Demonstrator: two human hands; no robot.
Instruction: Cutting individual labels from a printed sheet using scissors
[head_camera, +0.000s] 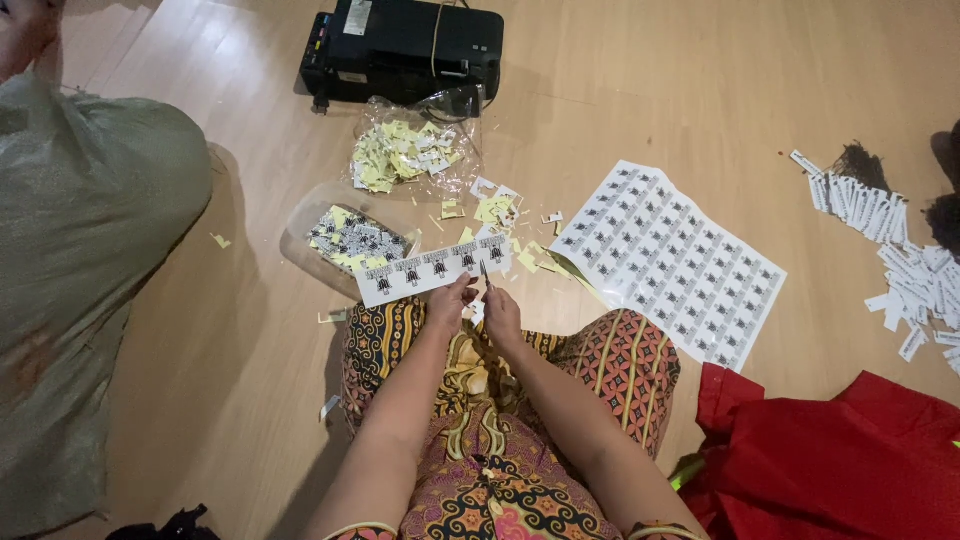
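The left hand pinches the lower edge of a strip of printed labels, held flat over the knees above the wooden floor. The right hand is closed around small scissors, blades at the strip's right part. Cutting squarely between two labels, with the strip kept taut, looks best.

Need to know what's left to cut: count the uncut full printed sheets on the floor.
1. A white paper sheet of printed black-and-white labels lies flat on the wooden floor, right of the hands. The left hand holds only a cut strip. Others may be hidden off-frame.
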